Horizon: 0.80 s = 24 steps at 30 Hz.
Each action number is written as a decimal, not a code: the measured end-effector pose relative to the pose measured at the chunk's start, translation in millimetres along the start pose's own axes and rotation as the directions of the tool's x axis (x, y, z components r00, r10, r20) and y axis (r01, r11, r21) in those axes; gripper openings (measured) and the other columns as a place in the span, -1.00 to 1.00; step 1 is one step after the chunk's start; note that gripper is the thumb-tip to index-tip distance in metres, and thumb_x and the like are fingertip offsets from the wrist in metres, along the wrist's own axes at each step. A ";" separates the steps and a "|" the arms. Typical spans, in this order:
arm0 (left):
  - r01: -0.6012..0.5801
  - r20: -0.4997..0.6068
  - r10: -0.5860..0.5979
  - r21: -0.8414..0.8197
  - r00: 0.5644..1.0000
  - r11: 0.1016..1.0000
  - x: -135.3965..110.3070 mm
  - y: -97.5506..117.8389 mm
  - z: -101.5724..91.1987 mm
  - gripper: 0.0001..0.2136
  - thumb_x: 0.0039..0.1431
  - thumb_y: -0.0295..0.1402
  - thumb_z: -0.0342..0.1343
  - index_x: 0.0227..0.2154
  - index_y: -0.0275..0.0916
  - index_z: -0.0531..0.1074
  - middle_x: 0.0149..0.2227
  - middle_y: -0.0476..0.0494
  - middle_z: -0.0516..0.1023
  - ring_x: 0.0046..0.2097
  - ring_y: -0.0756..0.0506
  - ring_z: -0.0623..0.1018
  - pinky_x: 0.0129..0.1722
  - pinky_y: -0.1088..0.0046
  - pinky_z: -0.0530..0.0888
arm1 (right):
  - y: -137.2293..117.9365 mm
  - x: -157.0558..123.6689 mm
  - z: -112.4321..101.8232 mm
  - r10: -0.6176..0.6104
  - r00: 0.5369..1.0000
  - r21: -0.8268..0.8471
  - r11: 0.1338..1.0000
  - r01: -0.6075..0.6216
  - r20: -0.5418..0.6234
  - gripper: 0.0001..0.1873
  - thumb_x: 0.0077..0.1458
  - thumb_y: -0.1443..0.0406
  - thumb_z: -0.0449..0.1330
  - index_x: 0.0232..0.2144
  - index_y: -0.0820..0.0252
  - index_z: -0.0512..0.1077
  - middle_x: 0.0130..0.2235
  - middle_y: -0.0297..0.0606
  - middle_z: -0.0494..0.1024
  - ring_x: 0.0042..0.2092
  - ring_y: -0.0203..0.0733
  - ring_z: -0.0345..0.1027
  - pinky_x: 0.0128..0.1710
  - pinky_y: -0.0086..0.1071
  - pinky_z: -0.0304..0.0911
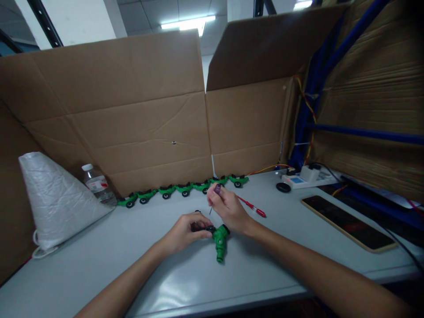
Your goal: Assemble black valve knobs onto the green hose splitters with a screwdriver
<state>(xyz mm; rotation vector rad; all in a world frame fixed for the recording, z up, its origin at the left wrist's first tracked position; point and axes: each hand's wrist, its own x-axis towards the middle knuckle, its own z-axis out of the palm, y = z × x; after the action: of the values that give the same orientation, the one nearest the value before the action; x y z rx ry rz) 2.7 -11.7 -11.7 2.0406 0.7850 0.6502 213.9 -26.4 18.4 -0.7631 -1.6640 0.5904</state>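
Observation:
On the tabletop in front of me is a green plastic Y-shaped piece (pixel 220 243) that looks like a hose connector, with dark ends. My left hand (pixel 187 229) is closed around a dark part of it, and the fingers hide some of that part. Above and slightly right, my right hand (pixel 227 205) grips a small screwdriver (pixel 217 189) with a purplish handle. Its thin shaft points down towards the left fingers, and I cannot tell whether the tip touches anything. Behind my right hand lies a red screwdriver (pixel 253 207).
Several similar green pieces (pixel 165 192) with black rings stand in a row along the cardboard wall (pixel 139 132). To the left are a silvery bag (pixel 56 203) and a water bottle (pixel 96 183). A phone (pixel 347 223), black disc (pixel 283 187) and power strip (pixel 311 177) lie right.

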 end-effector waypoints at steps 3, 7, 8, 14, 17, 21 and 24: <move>-0.030 0.007 0.029 0.015 1.000 0.999 0.4 -1.6 1.0 -0.69 0.19 -0.15 0.40 -0.14 -0.28 0.65 -0.21 -0.15 0.54 -0.21 -0.09 0.49 -0.20 0.42 0.42 | 0.0 -5.5 4.1 -0.023 0.997 -0.006 1.000 0.023 0.071 -0.73 0.47 0.13 0.01 -0.27 0.11 0.31 -0.42 -0.41 0.38 -0.39 -0.26 0.28 -0.31 -0.39 0.20; -0.039 0.025 0.038 0.017 0.999 0.999 -0.1 -2.3 1.4 -0.73 0.22 -0.17 0.38 -0.18 -0.29 0.64 -0.24 -0.11 0.52 -0.21 -0.07 0.46 -0.20 0.45 0.40 | -1.9 -7.3 6.5 -0.038 0.997 -0.018 0.999 0.039 0.073 -0.84 0.45 0.17 0.05 -0.17 0.10 0.29 -0.42 -0.44 0.39 -0.42 -0.28 0.30 -0.35 -0.42 0.19; -0.035 0.026 0.034 0.016 0.999 0.999 -0.3 -1.9 1.5 -0.73 0.21 -0.17 0.38 -0.20 -0.29 0.63 -0.26 -0.10 0.50 -0.22 -0.06 0.45 -0.21 0.45 0.39 | -2.5 -7.4 7.1 -0.041 0.996 -0.023 0.999 0.043 0.075 -0.85 0.45 0.18 0.05 -0.18 0.10 0.29 -0.42 -0.44 0.39 -0.42 -0.28 0.30 -0.35 -0.42 0.19; -0.010 0.033 0.010 0.013 0.999 1.000 0.0 0.7 1.8 -0.69 0.20 -0.13 0.38 -0.29 -0.33 0.57 -0.35 -0.04 0.44 -0.31 -0.03 0.38 -0.29 0.47 0.33 | -1.9 -9.6 12.1 0.002 0.985 -0.052 0.999 0.007 0.174 -0.83 0.43 0.21 0.05 -0.26 0.10 0.27 -0.44 -0.44 0.38 -0.43 -0.27 0.33 -0.37 -0.41 0.17; -0.015 0.032 0.014 0.014 0.999 1.000 0.4 1.2 1.8 -0.68 0.20 -0.12 0.37 -0.27 -0.33 0.58 -0.35 -0.05 0.44 -0.29 -0.04 0.38 -0.27 0.47 0.33 | -3.3 -11.1 12.3 -0.014 0.993 -0.072 0.997 0.022 0.118 -0.83 0.43 0.20 0.06 -0.26 0.10 0.28 -0.44 -0.44 0.38 -0.43 -0.27 0.33 -0.36 -0.41 0.18; -0.026 0.038 0.025 0.017 0.999 1.000 0.2 1.0 1.6 -0.67 0.20 -0.10 0.37 -0.28 -0.33 0.57 -0.34 -0.04 0.43 -0.29 -0.04 0.38 -0.27 0.48 0.33 | -3.2 -10.7 11.7 -0.009 0.996 -0.076 0.997 0.016 0.094 -0.82 0.44 0.19 0.04 -0.25 0.10 0.30 -0.44 -0.43 0.39 -0.43 -0.27 0.33 -0.36 -0.41 0.19; -0.029 0.038 0.029 0.004 0.999 1.000 -0.2 0.6 1.6 -0.68 0.21 -0.12 0.37 -0.29 -0.33 0.56 -0.34 -0.04 0.42 -0.28 -0.03 0.38 -0.26 0.48 0.33 | 0.9 -9.3 12.8 0.033 0.992 -0.091 0.996 -0.022 0.123 -0.81 0.44 0.18 0.04 -0.25 0.11 0.30 -0.45 -0.42 0.41 -0.43 -0.25 0.35 -0.38 -0.41 0.19</move>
<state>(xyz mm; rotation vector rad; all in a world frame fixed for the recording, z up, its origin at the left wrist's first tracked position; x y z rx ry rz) 3.7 -13.0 -12.1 2.0659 0.7364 0.6246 202.8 -32.6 8.9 -0.8294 -1.8073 0.5959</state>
